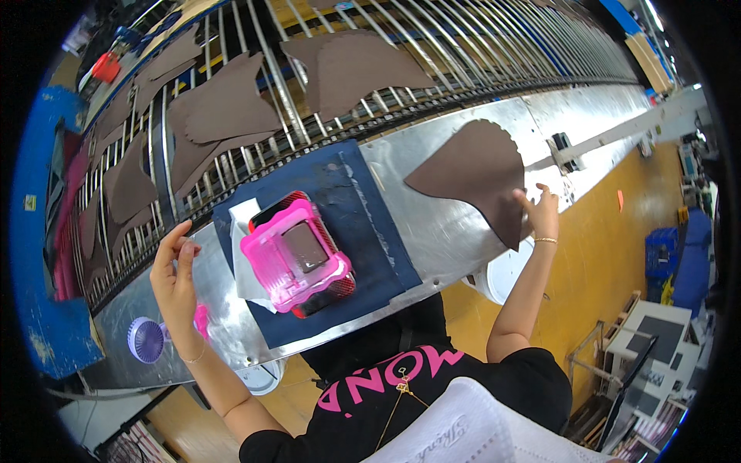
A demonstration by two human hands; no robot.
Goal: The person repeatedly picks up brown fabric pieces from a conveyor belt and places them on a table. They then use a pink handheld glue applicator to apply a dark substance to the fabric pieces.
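A flat brown leather-like piece (472, 166) with a scalloped far edge lies over the metal table. My right hand (544, 216) is at its right edge, fingers apart; the thumb overlaps the edge, and I cannot tell whether it presses on it. To the left, my left hand (176, 274) hovers near the table's far edge with fingers loosely curved and nothing in them. Between my hands a pink plastic tray (268, 258) sits on a black-and-red basket, holding a small dark brown block (304, 247). Both stand on a dark blue sheet (374, 266).
Beyond the table runs a rack of metal rods (494, 46) carrying several brown cut pieces (224, 96). A small purple fan (145, 339) stands at the left end. A metal arm (641, 123) reaches over the table's right part. White buckets (505, 274) sit below the near edge.
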